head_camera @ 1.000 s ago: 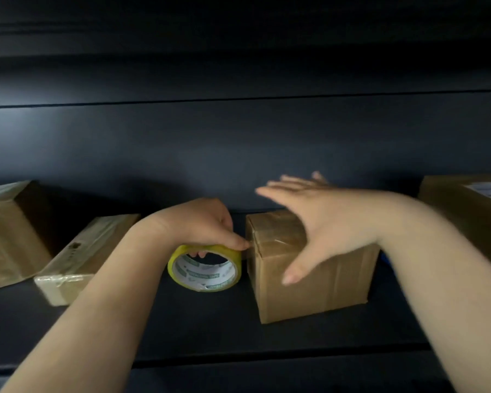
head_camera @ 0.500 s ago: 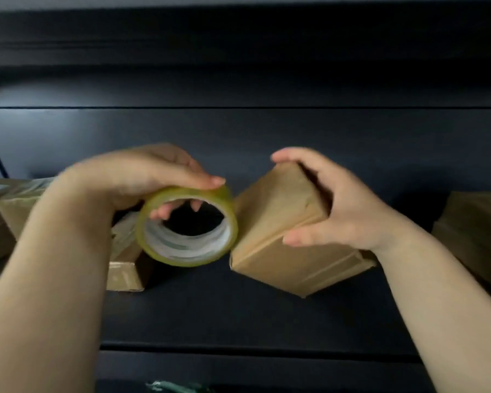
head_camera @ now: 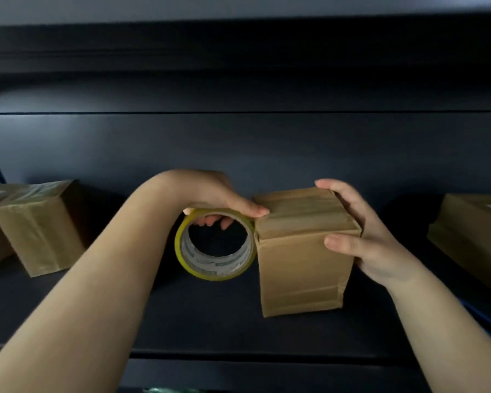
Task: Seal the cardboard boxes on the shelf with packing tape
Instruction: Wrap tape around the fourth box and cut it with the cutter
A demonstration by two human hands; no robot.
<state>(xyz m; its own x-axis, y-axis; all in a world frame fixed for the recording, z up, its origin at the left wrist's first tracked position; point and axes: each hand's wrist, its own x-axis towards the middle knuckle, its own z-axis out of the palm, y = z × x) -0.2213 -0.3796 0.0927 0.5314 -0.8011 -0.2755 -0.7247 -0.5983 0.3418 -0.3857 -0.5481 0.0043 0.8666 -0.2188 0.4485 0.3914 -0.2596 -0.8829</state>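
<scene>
- The cardboard box (head_camera: 302,268) in hand stands upright on the dark shelf (head_camera: 210,321), right of centre and near the front edge.
- The right hand (head_camera: 363,236) grips the box from its right side: the fingers curl over the far top edge and the thumb presses the near face just under the top.
- The left hand (head_camera: 210,197) holds the yellow roll of packing tape (head_camera: 214,245) upright, fingers through the core and thumb laid over the top of the roll, its tip reaching the box's top left edge.
- The roll touches the box's upper left corner, where a strip looks to be starting or ending; the free end of the tape cannot be made out.
- The box already shows glossy bands across its top and a strip low on the near face, so I judge this one partly taped, with a pass over the top or left side under way.
- To the left, a smaller box (head_camera: 37,225) leans, shiny with tape on top; it looks sealed.
- At the far right, another box (head_camera: 474,236) with a label lies well apart; whether it is sealed cannot be told.
- Left to do, as I read it: press down and cut this strip, then check the remaining boxes.
</scene>
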